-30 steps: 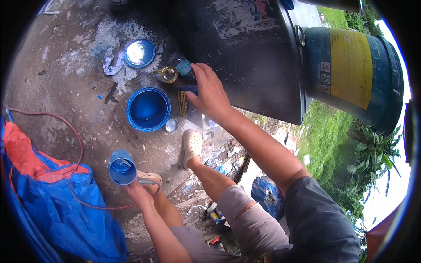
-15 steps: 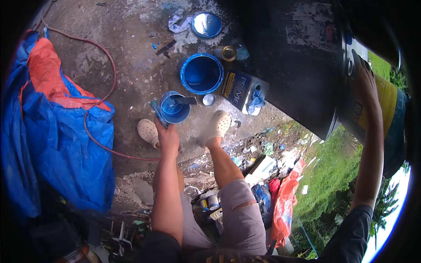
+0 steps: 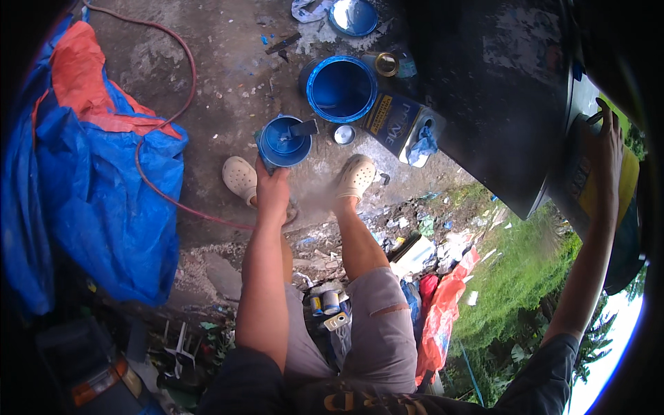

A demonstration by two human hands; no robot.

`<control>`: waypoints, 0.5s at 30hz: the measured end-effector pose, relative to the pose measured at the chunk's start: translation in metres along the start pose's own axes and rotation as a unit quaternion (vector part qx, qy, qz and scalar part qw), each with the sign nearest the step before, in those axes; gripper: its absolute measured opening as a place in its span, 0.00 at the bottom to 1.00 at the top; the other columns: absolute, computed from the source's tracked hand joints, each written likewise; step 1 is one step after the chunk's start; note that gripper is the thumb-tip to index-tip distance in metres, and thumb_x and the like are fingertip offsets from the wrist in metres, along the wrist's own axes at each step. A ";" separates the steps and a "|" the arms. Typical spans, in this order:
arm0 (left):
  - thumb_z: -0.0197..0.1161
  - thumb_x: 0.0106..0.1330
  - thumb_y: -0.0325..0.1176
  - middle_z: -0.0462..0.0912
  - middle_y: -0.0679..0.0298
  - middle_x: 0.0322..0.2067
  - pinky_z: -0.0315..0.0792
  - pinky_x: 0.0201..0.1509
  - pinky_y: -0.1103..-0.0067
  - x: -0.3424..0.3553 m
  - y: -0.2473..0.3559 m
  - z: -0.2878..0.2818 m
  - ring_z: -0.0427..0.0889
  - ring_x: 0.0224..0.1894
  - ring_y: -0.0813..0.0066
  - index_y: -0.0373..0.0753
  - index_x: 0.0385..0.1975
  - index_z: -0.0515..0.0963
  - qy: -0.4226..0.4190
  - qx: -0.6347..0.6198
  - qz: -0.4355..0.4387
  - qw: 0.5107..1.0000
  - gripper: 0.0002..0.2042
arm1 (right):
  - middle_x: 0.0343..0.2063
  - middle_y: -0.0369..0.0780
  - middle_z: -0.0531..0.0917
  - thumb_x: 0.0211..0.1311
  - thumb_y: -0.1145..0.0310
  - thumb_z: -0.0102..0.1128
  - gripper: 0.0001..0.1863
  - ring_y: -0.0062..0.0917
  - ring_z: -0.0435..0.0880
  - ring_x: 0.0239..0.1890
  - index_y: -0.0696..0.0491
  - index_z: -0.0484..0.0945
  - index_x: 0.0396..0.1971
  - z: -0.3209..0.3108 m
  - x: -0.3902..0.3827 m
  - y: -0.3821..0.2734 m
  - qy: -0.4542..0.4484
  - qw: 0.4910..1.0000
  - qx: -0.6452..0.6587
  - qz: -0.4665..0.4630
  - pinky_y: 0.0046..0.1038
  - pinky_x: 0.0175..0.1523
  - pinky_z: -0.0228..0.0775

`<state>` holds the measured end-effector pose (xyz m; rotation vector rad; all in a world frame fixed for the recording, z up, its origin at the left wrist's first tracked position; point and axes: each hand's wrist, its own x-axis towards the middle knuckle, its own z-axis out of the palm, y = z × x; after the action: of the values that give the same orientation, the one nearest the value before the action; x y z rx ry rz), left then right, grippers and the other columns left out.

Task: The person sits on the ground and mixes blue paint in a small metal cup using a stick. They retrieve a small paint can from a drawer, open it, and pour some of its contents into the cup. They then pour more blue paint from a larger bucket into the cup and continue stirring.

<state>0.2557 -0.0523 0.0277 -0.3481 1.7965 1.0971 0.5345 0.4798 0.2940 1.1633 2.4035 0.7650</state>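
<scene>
My left hand (image 3: 272,187) is closed on a small blue paint can (image 3: 285,158), gripping its near side. Inside the can is blue liquid, and a flat dark tool (image 3: 304,128) leans across the rim. At the far right my right hand (image 3: 609,142) is raised beside the edge of a large dark glossy panel (image 3: 484,104). Its fingers are bent together, with a thin dark thing at their tips that is too small to make out. Behind that forearm is a yellow and dark green painted surface (image 3: 628,176).
Ahead stand a large blue bucket (image 3: 373,90), a square metal can (image 3: 394,126) with a blue rag (image 3: 423,145), a small lid (image 3: 344,134) and a blue-smeared lid (image 3: 353,17). A red hose (image 3: 190,69) crosses the floor beside a blue tarp (image 3: 111,207). Litter lies near my legs.
The ground objects sit lower and farther right in view. My left hand keeps the can, shifted slightly right. My right hand has drawn back from the panel's edge, fingers now bent.
</scene>
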 end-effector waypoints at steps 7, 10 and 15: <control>0.62 0.72 0.33 0.71 0.57 0.65 0.60 0.71 0.72 0.003 -0.001 -0.004 0.69 0.66 0.66 0.40 0.75 0.56 0.009 -0.007 -0.042 0.999 0.33 | 0.58 0.44 0.78 0.59 0.68 0.75 0.26 0.33 0.78 0.61 0.53 0.74 0.56 -0.081 -0.076 -0.143 0.093 0.918 0.385 0.000 0.36 0.66 0.69; 0.63 0.72 0.34 0.70 0.58 0.65 0.60 0.71 0.72 0.012 -0.014 -0.005 0.69 0.66 0.67 0.38 0.75 0.56 -0.003 -0.035 -0.021 0.999 0.34 | 0.52 0.47 0.81 0.52 0.62 0.79 0.29 0.42 0.81 0.55 0.56 0.74 0.49 -0.035 -0.083 -0.240 0.031 0.881 0.471 0.010 0.39 0.59 0.72; 0.63 0.71 0.34 0.72 0.58 0.64 0.60 0.70 0.72 0.005 0.011 0.011 0.69 0.66 0.68 0.37 0.74 0.58 -0.011 -0.021 -0.035 0.999 0.33 | 0.46 0.48 0.83 0.55 0.53 0.75 0.23 0.44 0.82 0.51 0.57 0.78 0.38 0.096 -0.054 -0.355 -0.163 0.795 0.560 0.169 0.42 0.55 0.72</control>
<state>0.2522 -0.0366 0.0282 -0.4203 1.7315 1.0875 0.4038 0.2838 0.0057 1.9281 2.2810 -0.9313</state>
